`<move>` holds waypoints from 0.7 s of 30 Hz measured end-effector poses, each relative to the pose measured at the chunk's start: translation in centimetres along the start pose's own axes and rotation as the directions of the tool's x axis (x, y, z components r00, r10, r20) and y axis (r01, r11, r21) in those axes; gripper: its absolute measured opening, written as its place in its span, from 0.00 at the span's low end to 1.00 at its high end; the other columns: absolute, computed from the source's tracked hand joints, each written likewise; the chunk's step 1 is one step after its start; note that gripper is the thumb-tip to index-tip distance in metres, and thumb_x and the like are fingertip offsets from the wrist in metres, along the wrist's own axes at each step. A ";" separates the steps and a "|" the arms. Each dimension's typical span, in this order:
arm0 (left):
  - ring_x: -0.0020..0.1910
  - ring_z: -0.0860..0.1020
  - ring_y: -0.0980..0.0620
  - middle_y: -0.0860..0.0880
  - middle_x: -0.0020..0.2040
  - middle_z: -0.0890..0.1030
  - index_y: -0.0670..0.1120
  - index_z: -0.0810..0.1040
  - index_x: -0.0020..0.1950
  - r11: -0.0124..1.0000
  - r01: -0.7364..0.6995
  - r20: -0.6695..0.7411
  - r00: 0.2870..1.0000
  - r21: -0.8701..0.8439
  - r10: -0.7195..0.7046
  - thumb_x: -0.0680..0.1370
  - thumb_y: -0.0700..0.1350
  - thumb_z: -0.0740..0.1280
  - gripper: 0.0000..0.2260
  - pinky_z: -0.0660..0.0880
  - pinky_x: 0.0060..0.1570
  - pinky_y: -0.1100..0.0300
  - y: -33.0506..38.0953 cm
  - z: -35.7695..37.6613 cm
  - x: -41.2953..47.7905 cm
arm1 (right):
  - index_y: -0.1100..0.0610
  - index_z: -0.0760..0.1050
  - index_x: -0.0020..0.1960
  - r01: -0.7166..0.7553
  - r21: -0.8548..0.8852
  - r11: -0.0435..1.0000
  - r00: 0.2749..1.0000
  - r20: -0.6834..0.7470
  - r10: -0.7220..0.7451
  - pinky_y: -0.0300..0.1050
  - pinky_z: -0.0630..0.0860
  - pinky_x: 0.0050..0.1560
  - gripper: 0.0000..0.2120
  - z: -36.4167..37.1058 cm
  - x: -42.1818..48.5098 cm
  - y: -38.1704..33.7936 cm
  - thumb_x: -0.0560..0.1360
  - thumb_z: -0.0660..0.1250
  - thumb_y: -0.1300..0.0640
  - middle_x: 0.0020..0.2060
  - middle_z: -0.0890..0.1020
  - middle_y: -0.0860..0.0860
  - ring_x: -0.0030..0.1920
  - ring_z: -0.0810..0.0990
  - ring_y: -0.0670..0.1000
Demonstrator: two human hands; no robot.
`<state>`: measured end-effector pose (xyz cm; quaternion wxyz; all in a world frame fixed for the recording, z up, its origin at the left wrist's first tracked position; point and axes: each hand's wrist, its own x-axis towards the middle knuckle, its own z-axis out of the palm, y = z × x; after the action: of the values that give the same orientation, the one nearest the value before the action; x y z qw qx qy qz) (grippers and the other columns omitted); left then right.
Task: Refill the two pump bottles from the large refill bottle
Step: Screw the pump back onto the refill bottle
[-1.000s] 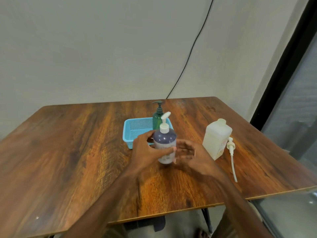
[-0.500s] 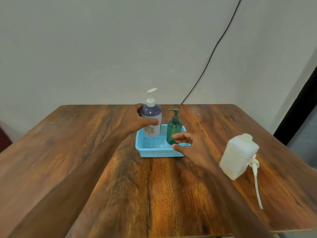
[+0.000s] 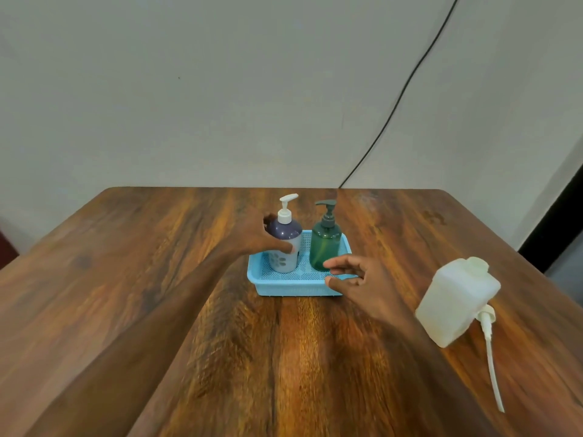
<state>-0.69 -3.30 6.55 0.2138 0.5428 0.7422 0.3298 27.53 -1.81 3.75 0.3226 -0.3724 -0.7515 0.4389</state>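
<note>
Left hand wrapped round the shoulder of the dark-blue pump bottle, thumb across the front, fingers behind. The bottle stands upright in the left half of the basket. It has a white pump head and a pale lower body with a grey flower print; print too blurred to read any writing.

Right hand holds nothing, fingers loosely spread, thumb apart, over the basket's front right corner. Cannot tell if it touches the rim.

Green pump bottle: upright in the right half of the basket, dark pump head, plain body, just beside the blue one.

Count: two pump bottles, one light-blue mesh basket, one refill bottle, one loose pump.

The refill bottle is white translucent plastic, squarish, and stands right of the basket, well apart. The white loose pump with its long dip tube lies on the table against its right side.

Surface: brown wood-grain table. Room: plain pale wall with a black cable running diagonally down behind the table, and a dark frame at the right edge.
</note>
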 end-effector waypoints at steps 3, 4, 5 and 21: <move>0.59 0.81 0.50 0.50 0.62 0.83 0.49 0.77 0.68 0.999 -0.015 -0.023 1.000 0.034 0.016 0.67 0.51 0.85 0.33 0.78 0.51 0.63 0.2 0.6 -0.8 | 0.43 0.83 0.53 -0.005 0.002 1.000 1.000 -0.001 0.005 0.37 0.83 0.50 0.12 0.1 -0.3 0.0 0.73 0.78 0.57 0.53 0.84 0.44 0.54 0.83 0.41; 0.60 0.81 0.50 0.50 0.64 0.82 0.49 0.77 0.69 0.999 -0.027 -0.035 0.999 0.041 0.029 0.68 0.51 0.85 0.32 0.78 0.52 0.62 0.2 0.6 -1.3 | 0.44 0.83 0.54 -0.006 0.008 1.000 1.000 -0.006 0.006 0.38 0.83 0.51 0.12 0.0 -0.5 -0.1 0.74 0.77 0.57 0.54 0.84 0.44 0.55 0.83 0.41; 0.62 0.81 0.49 0.49 0.65 0.82 0.49 0.76 0.70 0.998 -0.039 -0.057 0.998 0.056 0.042 0.68 0.51 0.85 0.33 0.78 0.55 0.60 0.3 0.7 -1.9 | 0.45 0.83 0.55 -0.004 0.010 1.000 1.000 -0.016 0.004 0.38 0.83 0.50 0.13 0.0 -0.7 -0.2 0.74 0.77 0.58 0.54 0.84 0.45 0.55 0.83 0.42; 0.67 0.74 0.58 0.57 0.70 0.76 0.57 0.67 0.74 0.876 -0.481 -0.210 0.855 0.019 0.474 0.77 0.58 0.76 0.30 0.74 0.69 0.57 16.7 12.6 -16.9 | 0.43 0.85 0.43 0.146 -0.012 0.989 0.722 -0.682 -0.114 0.38 0.79 0.34 0.16 -10.5 -11.9 -3.9 0.76 0.67 0.33 0.37 0.86 0.40 0.36 0.85 0.44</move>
<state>24.30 -12.87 9.25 0.0557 0.6685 0.5967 0.4404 41.12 -8.74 9.66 0.6132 -0.4466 -0.5957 0.2641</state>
